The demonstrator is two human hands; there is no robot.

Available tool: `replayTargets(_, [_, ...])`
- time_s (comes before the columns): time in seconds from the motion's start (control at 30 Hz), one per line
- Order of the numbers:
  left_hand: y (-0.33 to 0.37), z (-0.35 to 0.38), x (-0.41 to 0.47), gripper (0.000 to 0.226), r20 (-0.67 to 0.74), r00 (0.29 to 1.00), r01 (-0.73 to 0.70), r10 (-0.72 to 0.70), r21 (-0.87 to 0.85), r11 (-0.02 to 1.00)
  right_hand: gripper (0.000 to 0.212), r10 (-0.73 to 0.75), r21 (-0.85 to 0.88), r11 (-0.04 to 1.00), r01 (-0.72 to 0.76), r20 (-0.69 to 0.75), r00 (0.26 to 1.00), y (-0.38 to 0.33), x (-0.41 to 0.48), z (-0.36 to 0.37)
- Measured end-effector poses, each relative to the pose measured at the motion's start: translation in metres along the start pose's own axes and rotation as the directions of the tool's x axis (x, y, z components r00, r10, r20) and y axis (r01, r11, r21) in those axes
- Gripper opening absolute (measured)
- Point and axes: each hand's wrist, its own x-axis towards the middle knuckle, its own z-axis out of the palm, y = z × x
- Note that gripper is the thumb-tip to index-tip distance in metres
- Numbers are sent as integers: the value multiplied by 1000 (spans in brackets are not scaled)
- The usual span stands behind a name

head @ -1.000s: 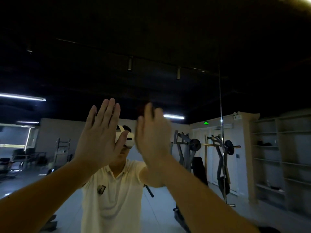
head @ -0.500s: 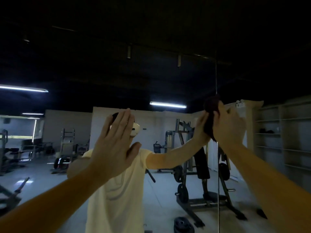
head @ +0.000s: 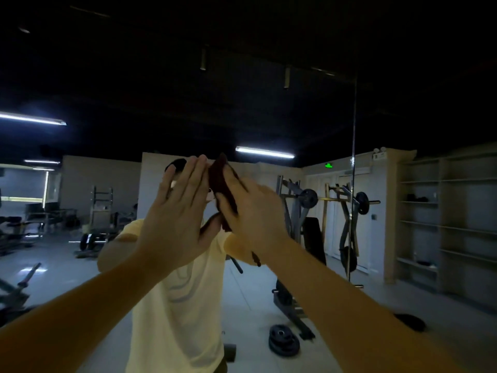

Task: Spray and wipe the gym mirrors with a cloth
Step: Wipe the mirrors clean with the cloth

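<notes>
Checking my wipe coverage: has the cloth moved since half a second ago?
Yes. The cloth, pressed under the right hand, has swept left, away from the mirror seam it covered before.

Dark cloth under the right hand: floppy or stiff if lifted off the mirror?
Probably floppy: the dark cloth bunches in folds under the right hand, one corner poking out above. Likely light: a flat hand seems enough to pin it to the mirror. It may slide on glass and drop if pressure eases.

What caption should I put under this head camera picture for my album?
Right hand presses a dark red cloth on the gym mirror, left hand raised flat beside it.
</notes>
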Motion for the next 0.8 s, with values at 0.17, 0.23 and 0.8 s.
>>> replayTargets(0.17, [1, 1, 0, 86, -68, 998, 3, -4, -13, 1000, 50, 9, -153, 988, -8, 8, 1000, 89, -27, -31])
replayTargets(0.23, [2, 1, 0, 87, -73, 997, 2, -3, -12, 1000, 55, 175, -224, 959, -175, -20, 984, 128, -41, -44])
replayTargets(0.8, [2, -1, 0, 78, 45, 999, 2, -2, 15, 1000, 51, 199, -7, 980, -199, -19, 980, -37, -22, 1])
